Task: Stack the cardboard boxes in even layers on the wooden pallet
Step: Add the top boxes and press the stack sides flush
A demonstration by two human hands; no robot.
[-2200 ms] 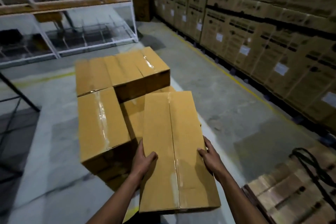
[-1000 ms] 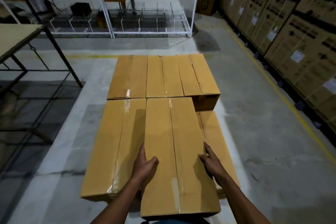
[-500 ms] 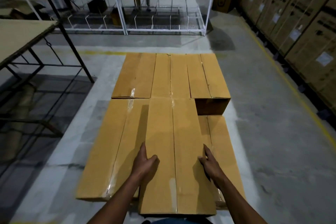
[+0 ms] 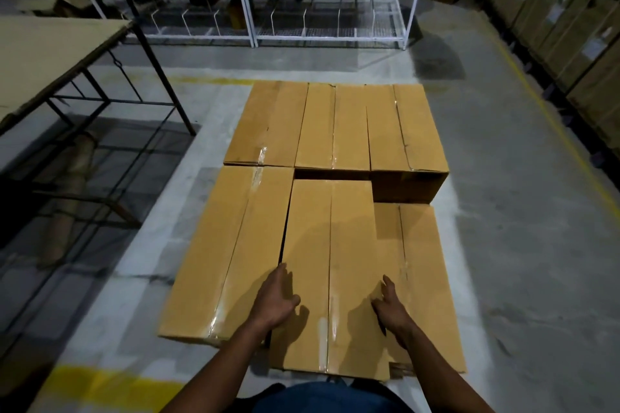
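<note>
Nearest, both hands clasp the middle carton by its long sides at the close end: the left hand has its thumb on the top face and fingers curled down the left edge, while the right hand wraps the right edge with fingers pointing away. That carton sits in the near row of the stack, just beside the left carton, whose top lies about level with it. On its right, a lower carton shows one layer down, so the top layer has a gap there. Beyond, three far cartons lie side by side, tops level, taped seams running away from the viewer. The pallet beneath cannot be seen. Farther left stands a work table; at the back a white wire rack, and tall stacked cartons line the right wall.
</note>
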